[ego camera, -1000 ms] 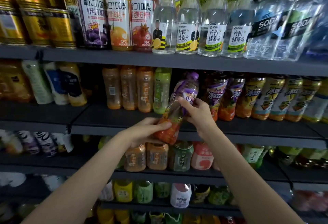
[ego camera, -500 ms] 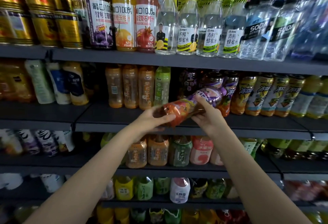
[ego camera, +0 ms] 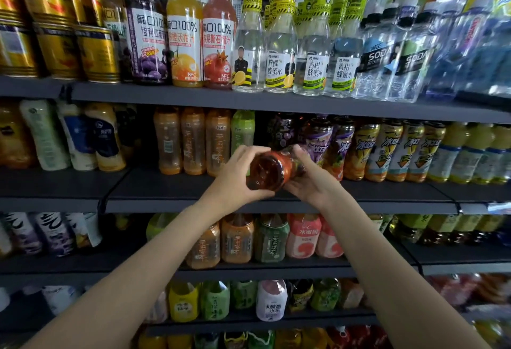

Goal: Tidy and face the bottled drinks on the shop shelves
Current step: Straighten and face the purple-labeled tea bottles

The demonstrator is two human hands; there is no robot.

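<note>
A bottle (ego camera: 269,170) lies on its side, base toward the camera, between the left hand (ego camera: 235,177) on its left and the right hand (ego camera: 309,180) on its right, in front of the second shelf (ego camera: 154,187). Behind it stand upright bottles (ego camera: 315,138) in a row. Cans (ego camera: 58,50) stand at the left of the top shelf (ego camera: 166,95), soda bottles (ego camera: 378,66) toward its right.

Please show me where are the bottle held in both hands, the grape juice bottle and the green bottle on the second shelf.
held bottle (ego camera: 266,170), head view, its base
grape juice bottle (ego camera: 146,36), head view, label
green bottle (ego camera: 242,130), head view, upper body
</note>
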